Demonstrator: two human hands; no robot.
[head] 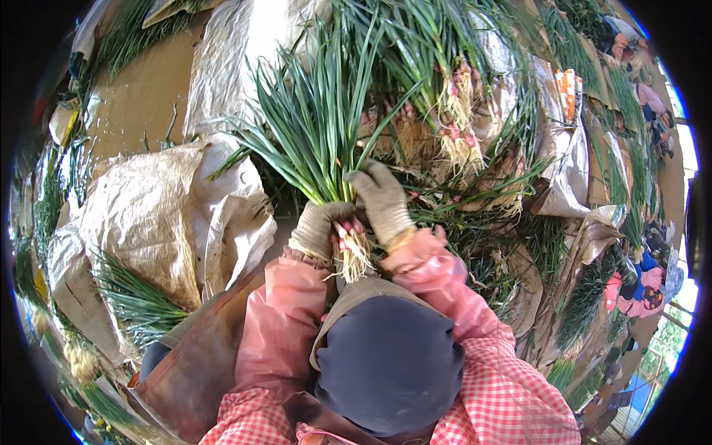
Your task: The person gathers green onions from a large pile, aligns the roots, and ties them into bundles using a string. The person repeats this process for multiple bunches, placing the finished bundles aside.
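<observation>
My left hand (321, 225), in a grey knitted glove, is closed around the lower stems of a bunch of green onions (320, 122). The bunch's long leaves fan away from me, and its pinkish bulbs and pale roots (353, 250) hang out below the fist. My right hand (381, 197), gloved alike, lies against the right side of the stems with its fingers bent; whether it grips any stalk cannot be told. Beyond it, more green onions (459, 133) lie in a heap, bulbs and roots towards me.
Woven plastic sacks (144, 217) lie at the left, with a small onion bunch (142, 300) beside them. Loose leaves and trimmings (478, 233) cover the ground at the right. Other people sit at the far right, one in a pink checked garment (642, 295).
</observation>
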